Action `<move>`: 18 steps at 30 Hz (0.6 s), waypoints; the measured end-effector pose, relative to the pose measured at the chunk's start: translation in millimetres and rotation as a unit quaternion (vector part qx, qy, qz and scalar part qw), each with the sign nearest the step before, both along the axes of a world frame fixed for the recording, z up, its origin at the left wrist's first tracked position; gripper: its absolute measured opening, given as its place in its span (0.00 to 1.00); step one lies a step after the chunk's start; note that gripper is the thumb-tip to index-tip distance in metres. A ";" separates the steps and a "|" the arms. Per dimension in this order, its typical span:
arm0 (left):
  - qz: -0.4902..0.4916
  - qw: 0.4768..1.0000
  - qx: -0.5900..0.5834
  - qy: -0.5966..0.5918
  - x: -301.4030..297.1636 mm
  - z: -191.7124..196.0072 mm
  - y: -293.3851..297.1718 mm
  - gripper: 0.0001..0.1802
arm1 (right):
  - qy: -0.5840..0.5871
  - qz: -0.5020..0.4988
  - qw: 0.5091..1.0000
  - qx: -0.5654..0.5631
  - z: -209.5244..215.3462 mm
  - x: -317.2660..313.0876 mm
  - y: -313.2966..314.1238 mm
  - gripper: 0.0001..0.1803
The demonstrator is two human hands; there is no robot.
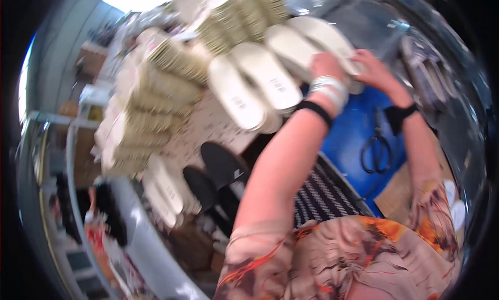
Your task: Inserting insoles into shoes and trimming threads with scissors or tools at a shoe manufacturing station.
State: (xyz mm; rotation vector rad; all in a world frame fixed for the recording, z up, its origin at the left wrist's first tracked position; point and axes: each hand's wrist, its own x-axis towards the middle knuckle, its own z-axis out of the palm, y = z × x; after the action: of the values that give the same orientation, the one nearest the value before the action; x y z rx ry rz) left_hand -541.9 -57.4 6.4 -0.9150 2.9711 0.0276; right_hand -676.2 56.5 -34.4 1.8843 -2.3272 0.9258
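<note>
Cream insoles (254,74) lie in stacked pairs at the far middle of the table, with dark print on their heels. My left hand (327,66), wrist wrapped in a pale band and a black strap, has its fingers curled at the heel end of a cream insole (288,45). Beside it, my right hand (375,74) pinches the heel end of the rightmost insole (325,35). The hands are slightly blurred, and my left fingertips are partly hidden. Below them sits a blue surface (340,141) bearing black-handled scissors (377,152).
Tall stacks of cream insoles (156,100) line the left and back of the table (202,126). Black insoles (221,162) and a small cream pile (166,188) lie nearer. Greyish shoe-shaped pieces (429,71) are at right. A metal rail (73,165) stands left.
</note>
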 end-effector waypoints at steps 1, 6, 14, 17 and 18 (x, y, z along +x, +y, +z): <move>0.038 0.997 -0.061 -0.006 -2.7 -16.1 -10.8 0.37 | -0.032 -0.010 0.999 0.034 14.2 16.1 -10.6 0.27; -0.139 0.988 -0.017 -0.071 24.0 30.8 -19.9 0.35 | -0.082 0.023 0.996 0.038 -7.2 -3.8 -9.0 0.15; 0.003 0.922 -0.014 0.386 98.1 81.6 -40.5 0.08 | -0.293 -0.281 0.907 -0.115 25.9 7.9 -10.0 0.14; 0.018 0.828 -0.023 0.561 190.0 117.6 -55.5 0.07 | -0.425 -0.191 0.817 -0.339 57.3 27.9 -1.4 0.16; 0.005 0.789 -0.116 0.604 229.5 123.0 -56.5 0.07 | -0.431 -0.136 0.810 -0.374 65.6 51.2 -7.1 0.14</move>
State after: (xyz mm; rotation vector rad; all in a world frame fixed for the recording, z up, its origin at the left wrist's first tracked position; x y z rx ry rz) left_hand -312.4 -113.9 129.4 -1.2874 4.2124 0.4092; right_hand -625.0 49.4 31.2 0.8374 -1.8656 2.5196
